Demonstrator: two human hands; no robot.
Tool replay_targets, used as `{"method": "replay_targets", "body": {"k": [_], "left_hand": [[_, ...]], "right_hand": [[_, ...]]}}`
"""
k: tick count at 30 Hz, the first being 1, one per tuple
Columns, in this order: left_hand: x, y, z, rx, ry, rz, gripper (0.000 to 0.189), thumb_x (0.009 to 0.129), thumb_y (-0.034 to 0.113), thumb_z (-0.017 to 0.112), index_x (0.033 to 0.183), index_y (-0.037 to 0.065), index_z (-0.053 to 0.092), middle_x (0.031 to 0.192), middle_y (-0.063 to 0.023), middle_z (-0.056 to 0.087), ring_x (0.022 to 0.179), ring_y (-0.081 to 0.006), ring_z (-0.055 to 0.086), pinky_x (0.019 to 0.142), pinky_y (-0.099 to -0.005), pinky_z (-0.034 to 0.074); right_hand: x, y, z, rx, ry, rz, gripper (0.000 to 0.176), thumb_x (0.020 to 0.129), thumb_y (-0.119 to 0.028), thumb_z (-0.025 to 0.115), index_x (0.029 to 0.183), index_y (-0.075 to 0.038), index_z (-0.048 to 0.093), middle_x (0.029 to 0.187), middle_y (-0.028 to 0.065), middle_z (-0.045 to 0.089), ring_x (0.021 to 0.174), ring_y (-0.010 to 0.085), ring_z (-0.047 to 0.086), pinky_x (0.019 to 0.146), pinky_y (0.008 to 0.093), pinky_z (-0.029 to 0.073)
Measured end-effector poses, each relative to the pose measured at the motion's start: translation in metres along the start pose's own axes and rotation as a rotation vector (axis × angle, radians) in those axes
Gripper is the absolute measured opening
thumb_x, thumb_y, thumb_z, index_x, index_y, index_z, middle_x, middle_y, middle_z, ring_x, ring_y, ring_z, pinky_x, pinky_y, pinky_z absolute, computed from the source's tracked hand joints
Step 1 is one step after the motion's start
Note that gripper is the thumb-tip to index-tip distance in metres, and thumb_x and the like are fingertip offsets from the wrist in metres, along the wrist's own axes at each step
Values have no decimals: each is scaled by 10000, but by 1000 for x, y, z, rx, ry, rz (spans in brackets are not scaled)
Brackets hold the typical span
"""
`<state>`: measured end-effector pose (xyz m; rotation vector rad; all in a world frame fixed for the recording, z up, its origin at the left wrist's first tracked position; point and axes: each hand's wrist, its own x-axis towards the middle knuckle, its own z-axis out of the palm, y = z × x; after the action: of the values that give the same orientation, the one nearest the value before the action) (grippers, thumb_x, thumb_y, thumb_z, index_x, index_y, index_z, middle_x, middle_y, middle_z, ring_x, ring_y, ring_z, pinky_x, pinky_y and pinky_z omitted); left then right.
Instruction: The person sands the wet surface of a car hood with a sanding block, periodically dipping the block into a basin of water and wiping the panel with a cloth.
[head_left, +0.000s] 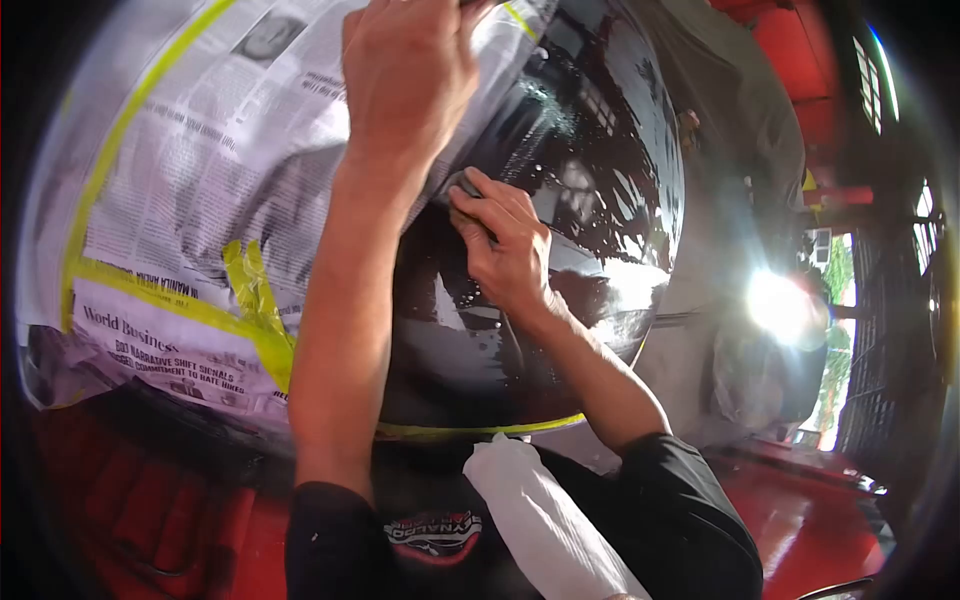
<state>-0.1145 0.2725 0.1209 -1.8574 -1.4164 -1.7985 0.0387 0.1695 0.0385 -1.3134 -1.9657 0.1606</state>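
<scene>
One white cloth (545,520) hangs at the chest of a person in a black shirt, nearest the camera, above a red surface (800,520). Two bare hands work on one glossy black panel (600,150). The right hand (505,245) pinches one small grey pad (462,190) in curled fingertips, pressing it to the panel just left of the knuckles. Farther up, the left hand (410,70) lies knuckles-up on newspaper (200,170). Its fingertips run past the top edge, so its hold cannot be told. Newspaper sheets mask the panel's left side, edged with yellow-green tape (255,295). One bright light (780,305) glares at far right.
</scene>
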Motion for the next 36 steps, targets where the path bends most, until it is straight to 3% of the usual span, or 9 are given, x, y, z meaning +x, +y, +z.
{"method": "replay_targets", "body": {"k": [1, 7, 14, 17, 19, 24, 29, 32, 36], "left_hand": [[-2, -2, 2, 71, -74, 28, 341, 903, 154, 705, 1209, 31, 615, 970, -205, 718, 791, -352, 686, 737, -403, 543], [-38, 9, 37, -240, -218, 29, 299, 824, -69, 660, 1076, 81, 720, 948, -121, 722, 873, -342, 682, 757, -409, 539], [22, 28, 191, -105, -275, 402, 301, 774, 11, 669, 1056, 106, 716, 978, -83, 723, 853, -325, 675, 751, -443, 523], [24, 10, 243, 74, -715, 494, 327, 856, 57, 557, 1067, 212, 751, 981, -44, 740, 910, -267, 706, 820, -409, 544], [4, -13, 271, 5, -845, 471, 291, 825, 37, 647, 1072, 164, 736, 992, -58, 738, 906, -304, 684, 803, -421, 542], [-3, -14, 237, -112, -948, 477, 294, 857, -1, 603, 1090, 145, 709, 1066, -53, 727, 1008, -313, 654, 856, -416, 529], [-39, 19, 82, -87, -1099, 445, 333, 813, -47, 576, 1090, 93, 696, 1132, -54, 693, 1063, -308, 617, 922, -411, 492], [-95, 30, -16, -66, -918, 336, 390, 774, -51, 587, 1118, 95, 699, 1190, -53, 664, 1140, -294, 577, 960, -425, 466], [-104, 41, -52, -36, -897, 299, 430, 749, -67, 595, 1131, 98, 701, 1206, -58, 669, 1144, -277, 578, 962, -422, 465]], "right_hand": [[3, 1, -6, 56, -39, 10, 290, 773, 2, 756, 1057, -54, 740, 1198, 171, 687, 1053, 339, 654, 919, 402, 533], [-58, -14, -64, 37, 100, 91, 298, 754, 29, 756, 1043, -43, 735, 1227, 170, 674, 1050, 348, 655, 916, 404, 532], [-128, -5, -110, 12, 153, 223, 319, 701, 38, 771, 1008, -46, 744, 1223, 176, 678, 1042, 357, 663, 884, 414, 552], [-139, -3, -117, 48, 212, 300, 325, 692, 33, 779, 1004, -50, 750, 1215, 176, 683, 1044, 356, 665, 883, 416, 554], [-147, 5, -119, 52, 247, 318, 351, 666, 41, 794, 1003, -46, 753, 1200, 173, 691, 1039, 356, 668, 875, 410, 558], [-140, 11, -129, 85, 266, 391, 320, 698, 92, 772, 1000, -5, 739, 1236, 187, 671, 1070, 362, 653, 866, 414, 558], [-122, 7, -136, 74, 288, 342, 297, 727, 104, 748, 1010, 17, 728, 1231, 223, 665, 1065, 377, 650, 859, 413, 557], [-116, 13, -133, 49, 294, 317, 297, 739, 93, 747, 1027, 26, 719, 1230, 233, 663, 1069, 379, 649, 862, 404, 556], [-114, 20, -122, -13, 274, 320, 290, 777, 56, 749, 1063, 31, 707, 1251, 217, 660, 1077, 355, 651, 876, 396, 549]]}}
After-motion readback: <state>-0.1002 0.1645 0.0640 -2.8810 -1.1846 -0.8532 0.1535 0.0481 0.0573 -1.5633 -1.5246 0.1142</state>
